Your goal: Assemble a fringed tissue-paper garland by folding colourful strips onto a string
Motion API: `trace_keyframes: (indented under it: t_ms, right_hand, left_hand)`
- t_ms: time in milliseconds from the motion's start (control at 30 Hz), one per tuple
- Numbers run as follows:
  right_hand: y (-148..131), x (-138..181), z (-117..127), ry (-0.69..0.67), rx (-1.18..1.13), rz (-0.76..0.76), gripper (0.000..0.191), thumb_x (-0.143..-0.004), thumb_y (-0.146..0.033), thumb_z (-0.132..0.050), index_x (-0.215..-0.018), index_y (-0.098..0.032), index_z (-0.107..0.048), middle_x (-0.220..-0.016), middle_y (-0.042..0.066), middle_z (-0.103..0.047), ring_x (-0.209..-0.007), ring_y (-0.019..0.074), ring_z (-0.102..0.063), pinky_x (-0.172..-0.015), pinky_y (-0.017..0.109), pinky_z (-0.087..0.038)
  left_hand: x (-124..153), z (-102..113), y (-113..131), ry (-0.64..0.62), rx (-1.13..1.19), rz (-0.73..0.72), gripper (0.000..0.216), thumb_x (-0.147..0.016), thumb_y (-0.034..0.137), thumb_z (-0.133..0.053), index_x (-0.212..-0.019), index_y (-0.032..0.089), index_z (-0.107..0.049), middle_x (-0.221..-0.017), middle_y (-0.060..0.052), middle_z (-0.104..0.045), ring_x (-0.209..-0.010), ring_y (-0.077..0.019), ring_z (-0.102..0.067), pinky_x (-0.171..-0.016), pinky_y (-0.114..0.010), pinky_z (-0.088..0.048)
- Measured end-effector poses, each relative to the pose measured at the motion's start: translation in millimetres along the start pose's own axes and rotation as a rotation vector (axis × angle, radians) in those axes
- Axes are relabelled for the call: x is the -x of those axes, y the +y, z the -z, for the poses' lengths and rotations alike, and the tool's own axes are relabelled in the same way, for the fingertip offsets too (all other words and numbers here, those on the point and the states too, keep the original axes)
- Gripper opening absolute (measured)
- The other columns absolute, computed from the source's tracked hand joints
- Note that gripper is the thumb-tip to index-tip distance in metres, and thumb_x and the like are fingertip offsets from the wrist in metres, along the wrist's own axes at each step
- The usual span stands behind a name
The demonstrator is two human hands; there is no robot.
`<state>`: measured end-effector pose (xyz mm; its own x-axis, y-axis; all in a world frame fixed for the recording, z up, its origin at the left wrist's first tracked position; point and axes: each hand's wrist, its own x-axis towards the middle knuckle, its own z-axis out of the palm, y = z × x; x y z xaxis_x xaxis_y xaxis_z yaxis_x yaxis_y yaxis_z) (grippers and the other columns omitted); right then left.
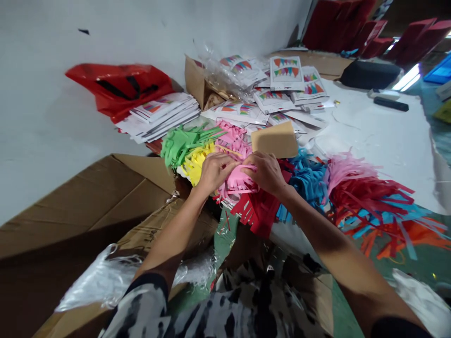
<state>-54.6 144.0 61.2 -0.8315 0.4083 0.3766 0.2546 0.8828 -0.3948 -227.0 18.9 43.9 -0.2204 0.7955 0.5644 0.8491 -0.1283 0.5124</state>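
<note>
Both hands meet over a pink fringed paper piece point(239, 180) in the middle of the head view. My left hand point(215, 171) pinches its left side, and my right hand point(266, 172) is closed on its upper right edge. More pink fringe point(230, 134) lies just beyond the fingers. Beside my left hand are yellow fringe point(195, 162) and green fringe point(186, 143). Red fringed paper point(260, 211) hangs below my right hand, with blue fringe point(306, 176) to its right. A tan card point(275, 141) stands behind my right hand.
Printed packets point(287, 73) are heaped at the back, beside a stack of packets point(160, 115) and a red plastic bag point(123, 89). Mixed fringe point(373, 192) hangs over the table's right edge. An open cardboard box point(91, 202) stands at left. A black pouch point(369, 74) lies back right.
</note>
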Motion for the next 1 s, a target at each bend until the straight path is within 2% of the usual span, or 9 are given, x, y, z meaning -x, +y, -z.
trace_keyframes:
  t_ms: [100, 167, 267, 333, 433, 567, 800, 1000]
  right_hand:
    - [2, -2, -3, -0.006, -0.012, -0.014, 0.021, -0.099, -0.039, -0.066, -0.093, -0.023, -0.078, -0.104, 0.007, -0.079, -0.101, 0.026, -0.068, -0.087, 0.038, -0.036]
    - [5, -3, -5, -0.019, -0.025, -0.003, 0.023, -0.1, -0.038, -0.065, -0.09, -0.023, -0.079, -0.1, 0.007, -0.08, -0.1, 0.0251, -0.068, -0.087, 0.038, -0.035]
    - [10, -2, -3, -0.024, -0.06, 0.03, 0.023, -0.101, -0.035, -0.063, -0.091, -0.024, -0.081, -0.099, 0.005, -0.081, -0.1, 0.0233, -0.069, -0.087, 0.037, -0.034]
    - [12, 0, 1, -0.028, -0.075, 0.051, 0.025, -0.102, -0.032, -0.061, -0.091, -0.024, -0.082, -0.1, 0.004, -0.082, -0.1, 0.0224, -0.07, -0.087, 0.037, -0.033]
    - [12, 2, 5, -0.067, -0.083, 0.087, 0.029, -0.104, -0.029, -0.057, -0.089, -0.024, -0.082, -0.101, 0.004, -0.082, -0.1, 0.0219, -0.07, -0.089, 0.038, -0.033]
    - [9, 2, 5, -0.092, -0.103, 0.092, 0.032, -0.104, -0.028, -0.055, -0.089, -0.023, -0.082, -0.103, 0.006, -0.082, -0.103, 0.0224, -0.071, -0.09, 0.037, -0.037]
    - [0, -2, -3, -0.025, -0.109, 0.073, 0.021, -0.099, -0.03, -0.065, -0.111, -0.028, -0.082, -0.114, 0.005, -0.082, -0.109, 0.0243, -0.071, -0.094, 0.038, -0.041]
    - [-14, -9, -6, 0.054, -0.21, 0.02, 0.019, -0.094, -0.024, -0.067, -0.088, -0.027, -0.084, -0.099, 0.003, -0.084, -0.1, 0.0245, -0.074, -0.094, 0.038, -0.046]
  left_hand:
    - [-2, -3, 4, 0.052, 0.043, 0.032, 0.044, -0.104, 0.048, -0.057, -0.072, 0.022, -0.073, -0.071, -0.003, -0.07, -0.071, -0.0195, -0.065, -0.077, -0.035, -0.047]
    - [-1, -1, 6, 0.063, 0.099, 0.053, 0.044, -0.105, 0.049, -0.056, -0.076, 0.022, -0.075, -0.077, -0.005, -0.074, -0.077, -0.0202, -0.068, -0.08, -0.035, -0.05]
    - [5, 6, 6, 0.086, 0.178, 0.079, 0.028, -0.099, 0.048, -0.067, -0.094, 0.024, -0.079, -0.097, -0.006, -0.08, -0.093, -0.0221, -0.072, -0.089, -0.037, -0.053]
    - [11, 11, 4, 0.096, 0.203, 0.075, 0.023, -0.092, 0.046, -0.077, -0.099, 0.025, -0.08, -0.101, -0.006, -0.08, -0.098, -0.023, -0.072, -0.093, -0.039, -0.053]
    - [18, 14, -2, 0.115, 0.203, 0.071, 0.021, -0.088, 0.044, -0.082, -0.094, 0.025, -0.081, -0.094, -0.005, -0.08, -0.091, -0.0221, -0.071, -0.089, -0.039, -0.053]
    - [22, 13, -9, 0.129, 0.218, 0.081, 0.021, -0.091, 0.044, -0.078, -0.085, 0.024, -0.08, -0.085, -0.004, -0.079, -0.082, -0.0201, -0.07, -0.083, -0.037, -0.052]
    - [10, 15, -6, 0.073, 0.214, 0.166, 0.035, -0.092, 0.051, -0.072, -0.073, 0.022, -0.075, -0.075, -0.002, -0.074, -0.073, -0.0185, -0.065, -0.079, -0.036, -0.05]
    - [5, 13, -2, 0.126, 0.209, 0.21, 0.048, -0.096, 0.056, -0.065, -0.063, 0.021, -0.066, -0.066, 0.0, -0.066, -0.069, -0.0167, -0.061, -0.076, -0.032, -0.048]
